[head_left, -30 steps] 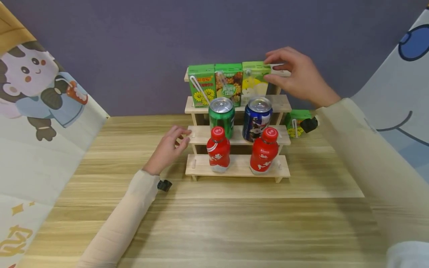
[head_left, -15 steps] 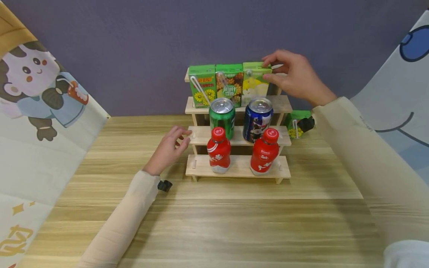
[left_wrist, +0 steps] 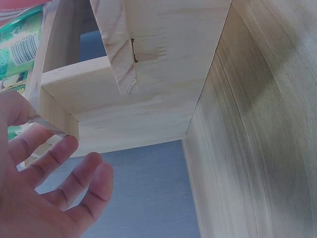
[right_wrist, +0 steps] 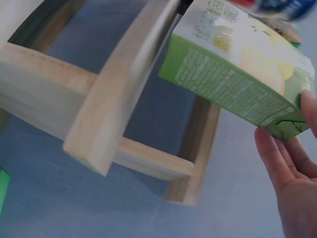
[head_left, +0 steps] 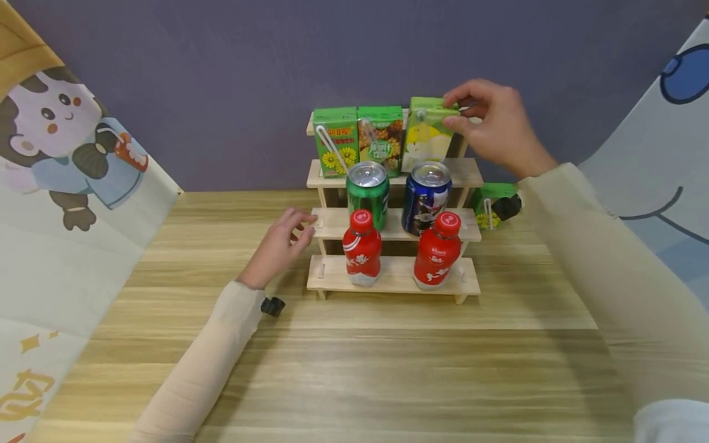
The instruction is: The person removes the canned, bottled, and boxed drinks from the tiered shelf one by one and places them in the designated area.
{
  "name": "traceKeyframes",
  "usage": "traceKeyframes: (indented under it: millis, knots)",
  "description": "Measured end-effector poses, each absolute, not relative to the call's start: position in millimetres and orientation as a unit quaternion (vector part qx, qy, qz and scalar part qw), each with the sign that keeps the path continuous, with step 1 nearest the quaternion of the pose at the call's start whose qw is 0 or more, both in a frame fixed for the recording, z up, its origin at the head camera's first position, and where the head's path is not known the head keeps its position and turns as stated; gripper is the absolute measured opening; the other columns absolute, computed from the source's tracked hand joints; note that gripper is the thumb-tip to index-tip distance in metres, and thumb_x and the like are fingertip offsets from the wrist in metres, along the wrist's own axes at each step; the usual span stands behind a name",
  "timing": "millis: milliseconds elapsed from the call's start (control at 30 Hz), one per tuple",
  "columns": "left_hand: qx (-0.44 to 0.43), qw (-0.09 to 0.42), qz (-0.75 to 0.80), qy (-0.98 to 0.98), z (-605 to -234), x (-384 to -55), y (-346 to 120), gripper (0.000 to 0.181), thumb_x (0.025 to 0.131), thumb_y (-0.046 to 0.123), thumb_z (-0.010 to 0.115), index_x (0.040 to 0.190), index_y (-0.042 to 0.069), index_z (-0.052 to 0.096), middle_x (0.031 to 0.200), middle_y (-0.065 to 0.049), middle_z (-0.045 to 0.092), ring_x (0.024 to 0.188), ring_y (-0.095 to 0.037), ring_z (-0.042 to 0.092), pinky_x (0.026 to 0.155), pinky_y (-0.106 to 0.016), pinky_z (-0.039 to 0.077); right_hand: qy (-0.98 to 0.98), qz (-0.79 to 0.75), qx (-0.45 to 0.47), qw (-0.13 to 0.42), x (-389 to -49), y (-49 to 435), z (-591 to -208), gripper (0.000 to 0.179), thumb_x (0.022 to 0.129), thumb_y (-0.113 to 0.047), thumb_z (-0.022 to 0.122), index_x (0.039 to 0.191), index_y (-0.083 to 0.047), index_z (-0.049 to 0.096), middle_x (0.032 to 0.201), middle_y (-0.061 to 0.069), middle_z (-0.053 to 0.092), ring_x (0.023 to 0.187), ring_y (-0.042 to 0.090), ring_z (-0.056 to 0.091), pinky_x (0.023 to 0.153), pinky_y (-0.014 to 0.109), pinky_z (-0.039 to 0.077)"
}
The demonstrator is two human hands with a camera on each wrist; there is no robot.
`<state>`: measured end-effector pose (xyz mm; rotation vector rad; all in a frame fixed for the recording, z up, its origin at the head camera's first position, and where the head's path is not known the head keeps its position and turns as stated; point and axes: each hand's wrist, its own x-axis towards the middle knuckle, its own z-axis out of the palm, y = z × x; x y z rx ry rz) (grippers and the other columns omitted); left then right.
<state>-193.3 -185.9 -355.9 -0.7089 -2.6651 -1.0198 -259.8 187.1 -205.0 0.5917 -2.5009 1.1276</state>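
Observation:
In the head view my right hand [head_left: 498,126] pinches a light green juice box [head_left: 429,132] with yellow fruit on it by its upper right corner. The right wrist view shows that carton [right_wrist: 237,84] tilted, its bottom off the rack's board. At the left end of a four-tier wooden rack [head_left: 393,274], my left hand [head_left: 279,249] pinches the end of a board between thumb and fingers. On the same tier as the held carton stand a green juice box [head_left: 336,138] with yellow flowers and another green juice box [head_left: 380,144] with brown fruit.
One tier down stand a green can [head_left: 368,194] and a blue can [head_left: 425,200]. Two red bottles [head_left: 362,249] are on the lowest tier. Behind the rack's right side, a green carton [head_left: 484,206] is on the table [head_left: 354,369]. A dark wall [head_left: 249,92] rises behind.
My right hand has lifted the light green juice box slightly and shifted it right; it now leans, with a gap from its neighbour. The left hand stays put.

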Motion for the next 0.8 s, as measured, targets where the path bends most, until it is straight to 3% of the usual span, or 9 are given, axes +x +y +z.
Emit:
traceKeyframes:
  millis: [200,433,800]
  knots:
    - [-0.232,0.094,-0.345,-0.905,-355.5,-193.1,-186.5,0.030,0.098,0.021,0.052,0.121,0.003,0.058,0.120,-0.009,0.052,0.094,-0.019,0.051,0.075,-0.040,0.051,-0.865,0.414,0.211,0.190,-251.8,204.2,-199.0,0.025,0.088,-0.011,0.067,0.112,-0.009,0.065,0.122,0.001,0.058,0.094,0.010,0.061,0.079,0.022,0.050]
    - [-0.236,0.093,-0.346,-0.903,-356.5,-195.2,-185.0,0.030,0.098,0.021,0.052,0.121,0.003,0.058,0.119,-0.009,0.052,0.094,-0.020,0.052,0.076,-0.040,0.052,-0.843,0.442,0.192,0.238,-232.3,244.8,-192.8,0.024,0.084,-0.002,0.068,0.108,-0.004,0.066,0.121,0.004,0.060,0.092,0.007,0.061,0.083,0.018,0.047]
    - [-0.238,0.094,-0.349,-0.901,-357.9,-195.4,-185.6,0.029,0.098,0.022,0.052,0.121,0.004,0.058,0.120,-0.008,0.052,0.093,-0.019,0.052,0.074,-0.037,0.051,-0.872,0.348,0.168,0.302,-212.0,315.1,-206.9,0.021,0.083,0.008,0.064,0.104,0.006,0.061,0.114,-0.002,0.061,0.093,-0.002,0.056,0.083,0.013,0.044]
